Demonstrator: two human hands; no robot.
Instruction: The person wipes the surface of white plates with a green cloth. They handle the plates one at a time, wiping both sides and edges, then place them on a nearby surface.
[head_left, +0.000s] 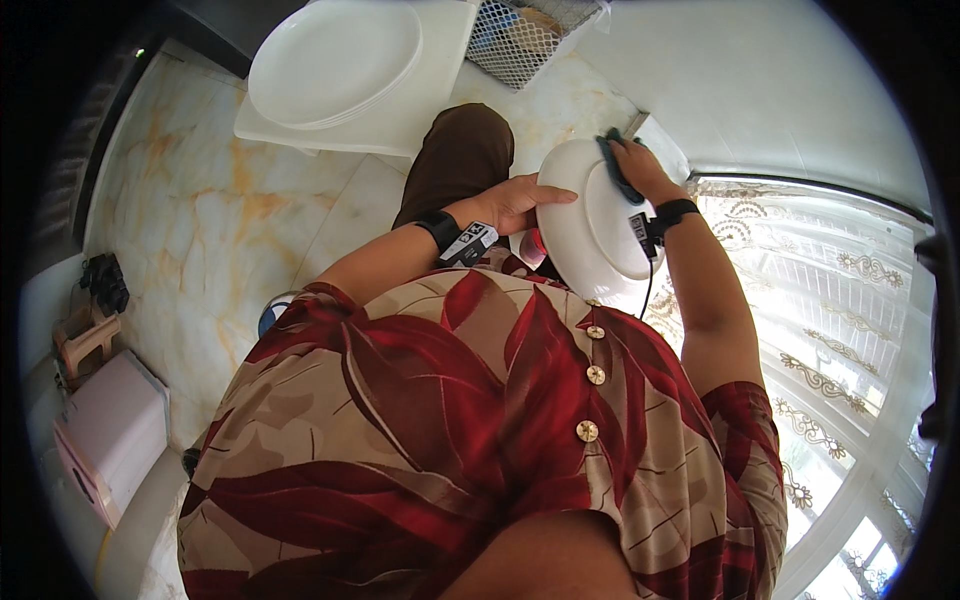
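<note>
A white oval plate (566, 217), its underside with the foot ring towards me, is tilted up in front of my body. My left hand (517, 204) grips its left edge, the thumb lying on the underside. In my right hand (641, 169) is a dark green cloth (619, 169), pressed against the upper right part of the plate. Further off at the top left, a stack of white oval plates (337, 60) rests on a low white stool or table (439, 90). Below the held plate's left edge, a small pink-red item (533, 246) shows partly.
Marbled tiles cover the floor (225, 187). A metal mesh basket (510, 45) with things inside stands at the top, by a pale wall. Lace curtains (810, 300) hang at my right. A pink-white box (116, 435) sits at the far left. My knee rises beside the plate.
</note>
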